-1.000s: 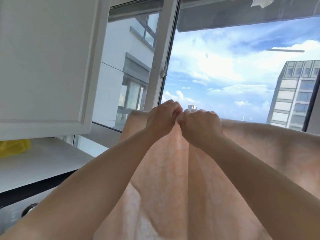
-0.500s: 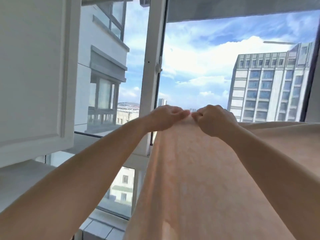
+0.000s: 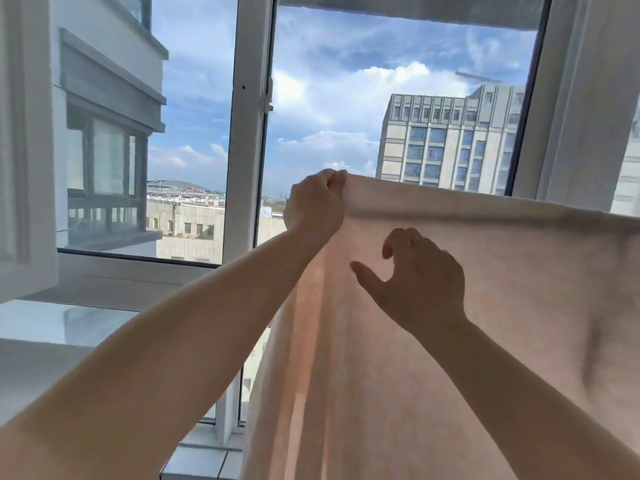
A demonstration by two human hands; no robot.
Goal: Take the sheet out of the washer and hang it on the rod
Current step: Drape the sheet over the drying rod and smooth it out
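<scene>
The pale peach sheet (image 3: pixel 502 289) hangs in front of me, its top fold running from the middle toward the upper right, apparently draped over a rod that the cloth hides. My left hand (image 3: pixel 317 204) grips the sheet's top left corner in a fist. My right hand (image 3: pixel 419 282) is lower, in front of the hanging cloth, thumb spread and fingers loosely bent; it holds nothing. The washer is out of view.
A window with a white frame (image 3: pixel 246 133) is straight ahead, with buildings and sky beyond. A white cabinet door (image 3: pixel 24 168) stands at the left above a white counter (image 3: pixel 52 327). A white wall or frame post (image 3: pixel 581 98) rises at the right.
My right hand has let go of the top edge and dropped lower in front of the sheet. My left hand keeps its grip at the top left corner. The view has swung left.
</scene>
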